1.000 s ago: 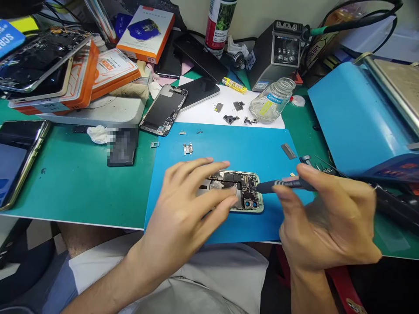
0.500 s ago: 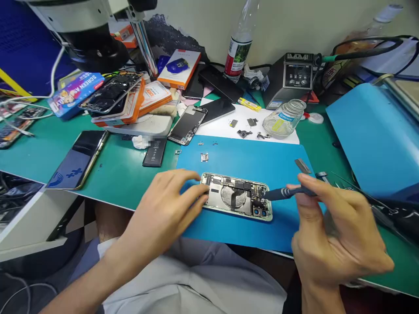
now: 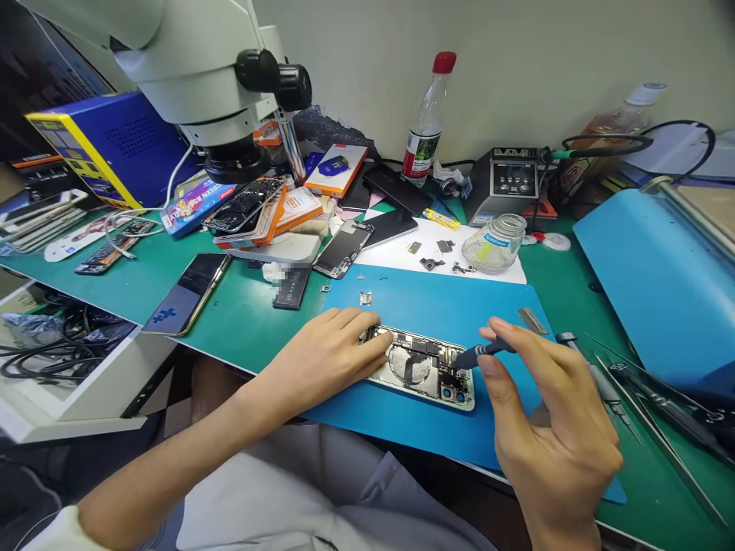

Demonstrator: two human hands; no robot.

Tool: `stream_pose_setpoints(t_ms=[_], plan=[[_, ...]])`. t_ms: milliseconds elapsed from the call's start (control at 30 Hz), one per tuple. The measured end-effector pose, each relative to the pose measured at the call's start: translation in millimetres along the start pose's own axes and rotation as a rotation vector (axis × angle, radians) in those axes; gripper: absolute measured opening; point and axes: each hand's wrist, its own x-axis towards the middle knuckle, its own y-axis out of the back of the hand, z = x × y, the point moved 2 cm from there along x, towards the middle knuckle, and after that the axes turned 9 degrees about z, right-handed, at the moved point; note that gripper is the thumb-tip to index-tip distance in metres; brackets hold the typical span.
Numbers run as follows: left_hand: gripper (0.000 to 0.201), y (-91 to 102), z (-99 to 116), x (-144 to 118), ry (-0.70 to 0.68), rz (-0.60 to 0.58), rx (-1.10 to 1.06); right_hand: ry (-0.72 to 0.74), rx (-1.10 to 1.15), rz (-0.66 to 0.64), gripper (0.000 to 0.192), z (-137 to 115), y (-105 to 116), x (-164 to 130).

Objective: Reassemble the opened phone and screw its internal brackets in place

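Opened phone on the blue mat now shows more of its boards, since the left hand has slid to its far end, fingers pressed flat, while the right hand still pinches a screwdriver, tip at its camera-end edge.

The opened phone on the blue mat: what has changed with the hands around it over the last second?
The left hand slid off the middle of the opened phone to its left end, uncovering the round coil. The camera tilted up, bringing the microscope into view. Unchanged: the right hand holds the screwdriver with its tip at the phone's right end, and the phone lies on the blue mat.
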Motion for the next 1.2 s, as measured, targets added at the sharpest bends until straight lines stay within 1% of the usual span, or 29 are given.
stream_pose_setpoints(t_ms=[67,100,133,167,200,267,300,333,400,467,533,567,600,633,667,700,767,833,933,1067,1167,1200], plan=[[0.032,-0.3,1,1,-0.008,-0.023,-0.009,-0.015,-0.001,-0.025,0.063,-2,-1,0],[0.035,0.2,1,1,-0.011,-0.035,-0.018,-0.035,-0.011,-0.001,0.062,-2,-1,-1],[0.037,1.3,0,2,-0.011,-0.047,-0.032,-0.061,-0.026,0.064,0.059,-1,0,-1],[0.039,2.9,-2,2,-0.008,-0.06,-0.051,-0.089,-0.039,0.157,0.056,1,2,-1],[0.04,5.1,-3,2,-0.001,-0.072,-0.076,-0.117,-0.048,0.267,0.052,4,4,-2],[0.045,10.6,-7,-1,0.029,-0.09,-0.134,-0.118,-0.043,0.502,0.044,9,9,-1],[0.052,13.4,-8,-3,0.048,-0.096,-0.164,-0.124,-0.041,0.575,0.043,11,10,0],[0.06,15.9,-9,-6,0.072,-0.099,-0.191,-0.125,-0.039,0.612,0.043,13,11,1],[0.071,19.7,-7,-12,0.127,-0.094,-0.226,-0.282,-0.073,0.545,0.046,15,9,4],[0.072,20.5,-5,-15,0.181,-0.081,-0.251,-0.421,-0.096,0.454,0.048,13,7,4],[0.07,17.4,-8,-14,0.23,-0.057,-0.271,-0.475,-0.092,0.411,0.049,8,6,3],[0.067,14.5,-13,-11,0.255,-0.039,-0.273,-0.492,-0.092,0.402,0.049,6,6,2],[0.058,10.8,-19,-8,0.288,-0.013,-0.266,-0.511,-0.097,0.388,0.05,5,7,1],[0.043,6.7,-27,-3,0.332,0.025,-0.239,-0.532,-0.107,0.366,0.05,5,7,0],[0.031,2.2,-36,1,0.368,0.047,-0.212,-0.545,-0.121,0.347,0.051,6,8,-1],[0.025,-2.5,-43,5,0.384,0.054,-0.195,-0.553,-0.137,0.325,0.053,7,8,-1],[0.019,-10.2,-54,12,0.385,0.043,-0.189,-0.557,-0.165,0.285,0.057,10,9,-2],[0.017,-12.9,-57,15,0.379,0.035,-0.2,-0.556,-0.178,0.257,0.057,11,9,-2],[0.019,-6.8,-52,12,0.402,0.049,-0.241,-0.559,-0.169,0.257,0.051,9,8,-2],[0.027,4.9,-42,0,0.481,0.035,-0.309,-0.581,-0.162,0.253,0.046,5,6,-1],[0.025,7.7,-40,-10,0.517,0.032,-0.284,-0.577,-0.146,0.245,0.044,4,4,0],[0.027,7.8,-41,-12,0.519,0.038,-0.272,-0.576,-0.136,0.25,0.044,4,3,0]])
